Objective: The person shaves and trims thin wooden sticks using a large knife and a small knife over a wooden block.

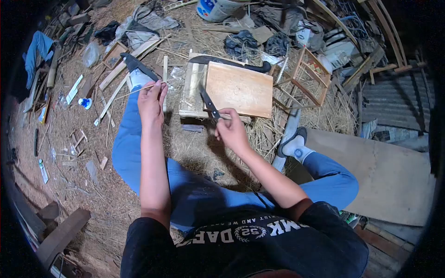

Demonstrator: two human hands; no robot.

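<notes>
My left hand (151,103) is closed around a thin wooden stick (130,94), which points out to the left above my shin. In my right hand (232,131) is a knife (210,104) with a dark handle, its blade pointing up and away from me. The blade is over the left side of a flat wooden board (241,85). That board rests on a low wooden block (189,88) between my feet. Along the block's far edge lies a curved dark tool (232,61); its exact kind I cannot tell.
A small wooden frame (311,76) stands right of the block. Behind it are black plastic bags (241,44) and a white bucket (218,9). A dull rectangular piece (192,128) lies before the block. A large flat sheet (375,171) lies at right. Wood scraps and straw cover the ground.
</notes>
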